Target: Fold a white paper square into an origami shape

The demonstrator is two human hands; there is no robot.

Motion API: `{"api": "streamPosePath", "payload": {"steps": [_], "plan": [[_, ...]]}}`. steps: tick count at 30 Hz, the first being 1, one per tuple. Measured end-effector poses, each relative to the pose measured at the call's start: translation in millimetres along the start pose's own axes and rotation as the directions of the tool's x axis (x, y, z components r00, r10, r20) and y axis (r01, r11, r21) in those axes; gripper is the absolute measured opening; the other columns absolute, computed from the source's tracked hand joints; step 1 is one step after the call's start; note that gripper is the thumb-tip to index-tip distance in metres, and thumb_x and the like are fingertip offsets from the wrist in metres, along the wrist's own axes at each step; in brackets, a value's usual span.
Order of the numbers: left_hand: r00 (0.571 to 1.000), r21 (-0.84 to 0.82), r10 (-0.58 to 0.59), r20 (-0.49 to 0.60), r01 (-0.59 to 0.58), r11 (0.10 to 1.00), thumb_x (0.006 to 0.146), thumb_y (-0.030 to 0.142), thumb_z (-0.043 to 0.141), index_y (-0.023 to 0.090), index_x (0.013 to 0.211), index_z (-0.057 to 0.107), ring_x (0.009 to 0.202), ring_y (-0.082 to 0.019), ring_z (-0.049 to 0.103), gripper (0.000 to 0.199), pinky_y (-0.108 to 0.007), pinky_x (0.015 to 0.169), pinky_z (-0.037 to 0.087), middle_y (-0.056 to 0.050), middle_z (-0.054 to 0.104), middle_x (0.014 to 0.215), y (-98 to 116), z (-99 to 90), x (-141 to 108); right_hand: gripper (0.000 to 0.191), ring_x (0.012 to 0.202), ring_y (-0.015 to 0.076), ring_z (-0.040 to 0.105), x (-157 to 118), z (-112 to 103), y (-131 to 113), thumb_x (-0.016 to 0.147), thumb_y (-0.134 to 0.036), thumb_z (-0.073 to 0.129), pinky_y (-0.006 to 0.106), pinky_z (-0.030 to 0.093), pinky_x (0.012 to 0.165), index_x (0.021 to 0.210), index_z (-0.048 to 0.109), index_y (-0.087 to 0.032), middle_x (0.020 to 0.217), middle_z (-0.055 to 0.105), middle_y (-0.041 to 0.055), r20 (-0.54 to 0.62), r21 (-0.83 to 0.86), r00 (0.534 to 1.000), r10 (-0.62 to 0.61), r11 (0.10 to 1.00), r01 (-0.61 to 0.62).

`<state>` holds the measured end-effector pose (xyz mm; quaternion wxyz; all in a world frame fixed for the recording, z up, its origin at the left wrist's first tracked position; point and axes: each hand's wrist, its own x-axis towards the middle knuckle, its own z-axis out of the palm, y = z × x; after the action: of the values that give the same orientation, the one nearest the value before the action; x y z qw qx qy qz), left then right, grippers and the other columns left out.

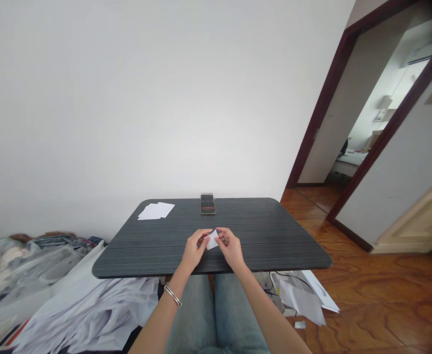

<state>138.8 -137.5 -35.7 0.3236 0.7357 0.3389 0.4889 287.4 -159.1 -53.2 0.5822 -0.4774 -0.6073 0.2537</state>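
Note:
A small piece of white paper (212, 240) is held between my two hands above the front middle of the dark table (271, 236). My left hand (195, 247) pinches its left edge between thumb and fingers. On the other side, my right hand (231, 246) grips the right edge the same way. The paper has slanted edges, and its corners point up and down. A silver bracelet (173, 295) circles my left wrist.
White sheets (157, 211) overlap at the table's back left. A phone (207, 203) leans near the back edge, by the wall. Piled cloth and plastic bags (49, 265) lie left of the table; papers and cables (300, 295) lie below right.

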Motion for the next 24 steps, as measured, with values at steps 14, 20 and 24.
{"api": "streamPosePath", "payload": {"steps": [14, 20, 24], "plan": [[0.99, -0.209, -0.133, 0.054, 0.142, 0.968, 0.077, 0.034, 0.058, 0.013, 0.098, 0.065, 0.066, -0.016, 0.058, 0.031, -0.024, 0.054, 0.048, -0.008, 0.067, 0.088, -0.6, 2.8, -1.0, 0.023, 0.056, 0.013, 0.056, 1.5, -4.1, -2.1, 0.075, -0.041, 0.058, 0.02, 0.042, 0.044, 0.083, 0.053, -0.02, 0.065, 0.059, -0.0014, 0.086, 0.308, 0.987, 0.137, 0.938, -0.157], [0.992, -0.144, -0.108, 0.066, 0.117, 0.983, 0.078, 0.033, 0.056, 0.014, 0.096, 0.066, 0.073, -0.018, 0.061, 0.028, -0.025, 0.058, 0.05, -0.009, 0.067, 0.093, 1.7, 1.9, -1.8, 0.026, 0.053, 0.011, 0.053, 2.6, -3.9, 1.3, 0.074, -0.044, 0.058, 0.019, 0.042, 0.041, 0.078, 0.054, -0.019, 0.063, 0.058, -0.001, 0.113, 0.313, 0.981, 0.157, 0.932, -0.185], [0.992, -0.122, -0.107, 0.063, 0.114, 0.986, 0.079, 0.032, 0.055, 0.015, 0.096, 0.066, 0.076, -0.019, 0.061, 0.027, -0.026, 0.06, 0.051, -0.009, 0.067, 0.094, 0.3, 1.4, -1.9, 0.028, 0.054, 0.0115, 0.053, 3.0, -4.5, 1.7, 0.073, -0.046, 0.058, 0.019, 0.044, 0.04, 0.079, 0.055, -0.019, 0.063, 0.058, -0.0007, 0.12, 0.326, 0.98, 0.157, 0.927, -0.189]]}}
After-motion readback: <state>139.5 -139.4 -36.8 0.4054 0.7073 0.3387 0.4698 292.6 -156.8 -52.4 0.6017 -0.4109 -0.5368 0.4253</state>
